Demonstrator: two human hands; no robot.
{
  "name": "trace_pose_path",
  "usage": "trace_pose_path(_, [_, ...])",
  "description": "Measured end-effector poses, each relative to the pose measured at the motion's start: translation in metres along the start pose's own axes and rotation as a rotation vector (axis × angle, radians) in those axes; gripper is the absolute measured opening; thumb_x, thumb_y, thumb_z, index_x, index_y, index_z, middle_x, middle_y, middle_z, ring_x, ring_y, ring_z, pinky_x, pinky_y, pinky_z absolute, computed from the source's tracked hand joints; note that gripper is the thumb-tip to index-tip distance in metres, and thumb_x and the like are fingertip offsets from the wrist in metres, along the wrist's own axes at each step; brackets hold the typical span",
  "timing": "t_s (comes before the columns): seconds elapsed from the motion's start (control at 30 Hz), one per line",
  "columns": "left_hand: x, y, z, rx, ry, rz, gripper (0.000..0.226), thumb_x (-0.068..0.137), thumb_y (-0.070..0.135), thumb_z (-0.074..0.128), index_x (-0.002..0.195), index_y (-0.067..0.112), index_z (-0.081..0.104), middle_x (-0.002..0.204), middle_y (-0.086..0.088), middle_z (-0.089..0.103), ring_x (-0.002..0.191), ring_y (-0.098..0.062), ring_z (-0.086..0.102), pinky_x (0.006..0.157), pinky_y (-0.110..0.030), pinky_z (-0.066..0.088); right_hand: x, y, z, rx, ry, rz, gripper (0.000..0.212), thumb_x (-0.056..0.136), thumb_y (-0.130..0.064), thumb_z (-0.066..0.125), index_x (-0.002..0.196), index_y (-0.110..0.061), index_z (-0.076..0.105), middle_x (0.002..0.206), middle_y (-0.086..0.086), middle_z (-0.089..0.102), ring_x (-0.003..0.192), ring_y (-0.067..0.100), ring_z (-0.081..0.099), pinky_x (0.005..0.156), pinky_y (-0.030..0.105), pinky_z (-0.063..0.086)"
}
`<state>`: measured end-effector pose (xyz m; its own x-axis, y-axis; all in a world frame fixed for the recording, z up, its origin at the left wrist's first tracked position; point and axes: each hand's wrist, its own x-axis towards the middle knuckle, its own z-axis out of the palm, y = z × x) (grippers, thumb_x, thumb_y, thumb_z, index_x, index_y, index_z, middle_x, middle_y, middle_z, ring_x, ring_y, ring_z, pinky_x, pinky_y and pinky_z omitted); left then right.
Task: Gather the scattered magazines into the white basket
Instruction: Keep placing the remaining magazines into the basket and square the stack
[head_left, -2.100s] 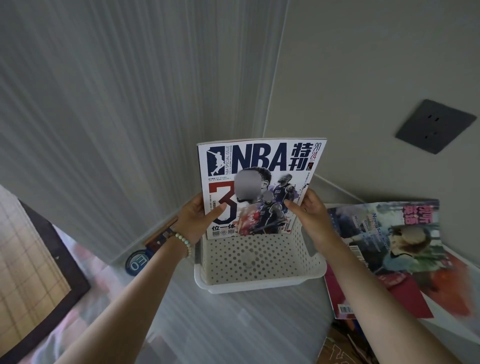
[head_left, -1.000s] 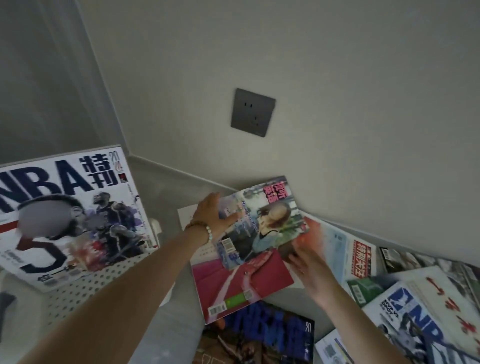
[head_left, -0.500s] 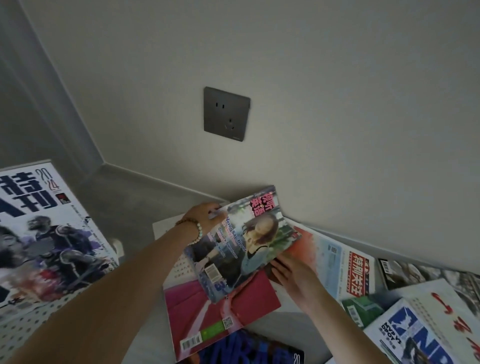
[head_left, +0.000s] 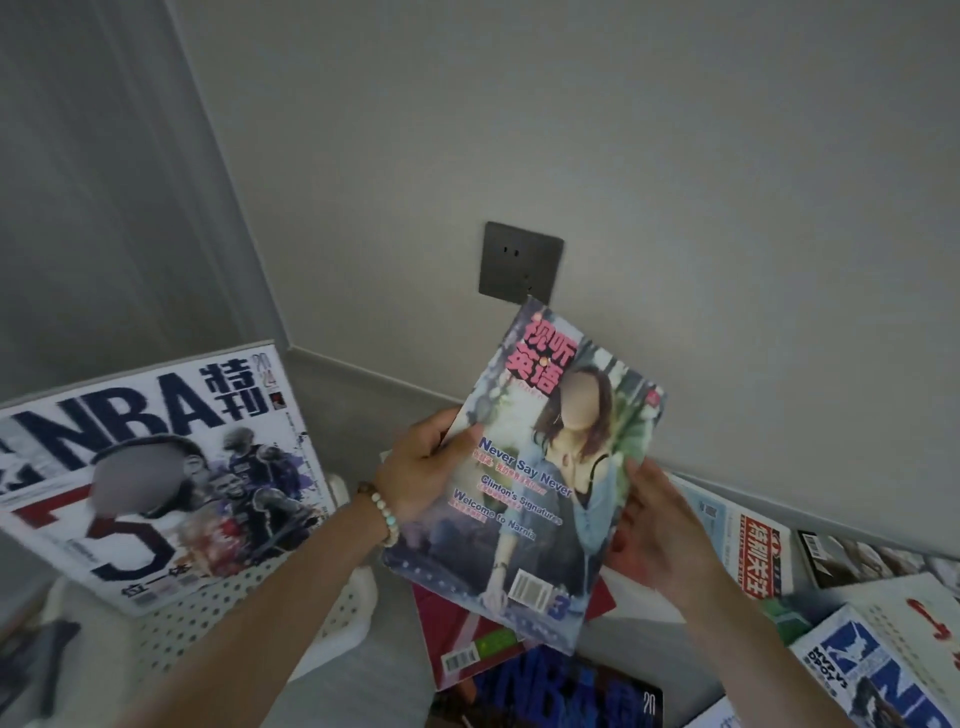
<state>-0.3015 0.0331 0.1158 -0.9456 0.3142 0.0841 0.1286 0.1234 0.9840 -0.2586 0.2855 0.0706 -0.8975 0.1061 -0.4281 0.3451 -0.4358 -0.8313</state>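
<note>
Grey wall and a dark socket plate (head_left: 522, 262) fill the top of your view, and below them a grey surface carries the clutter.

Dead centre you've got the English-learning magazine (head_left: 524, 478) lifted clear and tilted, cover facing you. Your left hand (head_left: 423, 480), bead bracelet (head_left: 384, 512) on the wrist, pinches its left edge with the thumb on the cover. Your right hand (head_left: 657, 525) clasps the right edge, fingers behind. I reckon the grip on both edges is there to keep the floppy cover flat for the swing across.

Over at 8 o'clock sits the white basket (head_left: 249, 613), with the NBA special issue (head_left: 156, 478) standing on edge inside it. Standing them upright probably leaves room for the rest.

Now the count: one basket, one magazine in it, one in your hands. From 6 round to 3 o'clock I make at least six still loose and overlapping: the red-covered magazine (head_left: 447, 623), the dark NBA magazine (head_left: 550, 696), the news magazine (head_left: 748, 551), the black-covered magazine (head_left: 857, 561), the white magazine with red strokes (head_left: 914, 613) and the blue-and-white NBA magazine (head_left: 872, 675). Early days, by my reading.
</note>
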Motion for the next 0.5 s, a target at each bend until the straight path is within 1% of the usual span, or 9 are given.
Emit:
trace_pose_path(0.1, [-0.032, 0.029, -0.033, -0.093, 0.049, 0.017, 0.014, 0.089, 0.015, 0.051, 0.095, 0.019, 0.064, 0.076, 0.015, 0.069, 0.072, -0.001, 0.06, 0.067, -0.015, 0.048, -0.02, -0.026, 0.044, -0.1, -0.073, -0.183, 0.02, 0.078, -0.031, 0.067, 0.095, -0.021, 0.071, 0.106, 0.01, 0.071, 0.102, 0.028, 0.065, 0.096, 0.049, 0.047])
trace_pose_path(0.17, [-0.055, 0.044, -0.063, -0.053, 0.121, 0.012, 0.019, 0.086, 0.027, 0.059, 0.092, 0.011, 0.067, 0.077, 0.002, 0.064, 0.074, -0.012, 0.055, 0.071, -0.027, 0.046, -0.034, -0.037, 0.079, -0.172, -0.113, -0.305, 0.015, 0.073, -0.031, 0.068, 0.086, -0.026, 0.073, 0.09, 0.0, 0.075, 0.084, 0.014, 0.07, 0.079, 0.032, 0.054])
trace_pose_path(0.23, [-0.082, 0.059, -0.092, 0.03, 0.195, 0.029, 0.043, 0.08, 0.043, 0.063, 0.087, 0.0, 0.065, 0.081, -0.007, 0.053, 0.08, -0.018, 0.046, 0.074, -0.036, 0.038, -0.045, -0.04, 0.114, -0.224, -0.161, -0.388, 0.014, 0.074, -0.032, 0.067, 0.085, -0.025, 0.073, 0.084, -0.002, 0.075, 0.075, 0.011, 0.07, 0.065, 0.022, 0.055])
trace_pose_path(0.27, [-0.094, 0.064, -0.107, 0.051, 0.243, 0.049, 0.039, 0.079, 0.044, 0.062, 0.081, 0.005, 0.067, 0.078, -0.005, 0.054, 0.077, -0.017, 0.047, 0.072, -0.034, 0.04, -0.049, -0.038, 0.131, -0.259, -0.187, -0.426, 0.014, 0.075, -0.032, 0.067, 0.085, -0.023, 0.073, 0.082, -0.001, 0.074, 0.073, 0.012, 0.069, 0.064, 0.022, 0.055])
trace_pose_path(0.3, [-0.107, 0.067, -0.122, 0.119, 0.288, 0.078, 0.026, 0.078, 0.043, 0.06, 0.073, 0.02, 0.069, 0.069, 0.004, 0.059, 0.067, -0.011, 0.052, 0.068, -0.026, 0.044, -0.053, -0.036, 0.147, -0.294, -0.211, -0.463, 0.012, 0.077, -0.031, 0.068, 0.085, -0.022, 0.072, 0.08, -0.002, 0.074, 0.071, 0.011, 0.068, 0.063, 0.022, 0.054])
trace_pose_path(0.37, [-0.136, 0.075, -0.151, 0.445, 0.402, 0.084, 0.021, 0.077, 0.053, 0.055, 0.067, 0.039, 0.067, 0.058, 0.024, 0.064, 0.055, 0.008, 0.057, 0.057, -0.011, 0.048, -0.06, -0.028, 0.178, -0.353, -0.254, -0.538, 0.005, 0.081, -0.024, 0.068, 0.082, -0.024, 0.073, 0.074, -0.007, 0.073, 0.066, 0.004, 0.066, 0.058, 0.015, 0.05])
trace_pose_path(0.43, [-0.16, 0.077, -0.177, 0.549, 0.4, 0.05, 0.015, 0.076, 0.056, 0.056, 0.072, 0.046, 0.067, 0.067, 0.024, 0.068, 0.063, 0.007, 0.063, 0.058, -0.018, 0.052, -0.066, -0.017, 0.206, -0.413, -0.282, -0.613, 0.012, 0.082, -0.019, 0.068, 0.079, -0.029, 0.073, 0.073, -0.013, 0.074, 0.063, -0.003, 0.065, 0.052, 0.007, 0.045])
trace_pose_path(0.47, [-0.17, 0.074, -0.187, 0.537, 0.391, 0.047, 0.011, 0.077, 0.047, 0.059, 0.069, 0.049, 0.065, 0.065, 0.024, 0.067, 0.061, 0.006, 0.062, 0.057, -0.014, 0.049, -0.068, -0.011, 0.218, -0.448, -0.307, -0.649, 0.016, 0.082, -0.017, 0.068, 0.078, -0.032, 0.073, 0.074, -0.015, 0.074, 0.062, -0.004, 0.064, 0.052, 0.005, 0.044])
trace_pose_path(0.5, [-0.178, 0.068, -0.197, 0.564, 0.416, 0.046, 0.02, 0.079, 0.037, 0.061, 0.063, 0.051, 0.063, 0.061, 0.023, 0.066, 0.059, 0.006, 0.061, 0.054, -0.008, 0.045, -0.07, -0.003, 0.229, -0.483, -0.339, -0.681, 0.019, 0.082, -0.015, 0.068, 0.078, -0.033, 0.072, 0.075, -0.016, 0.074, 0.063, -0.005, 0.064, 0.055, 0.006, 0.045])
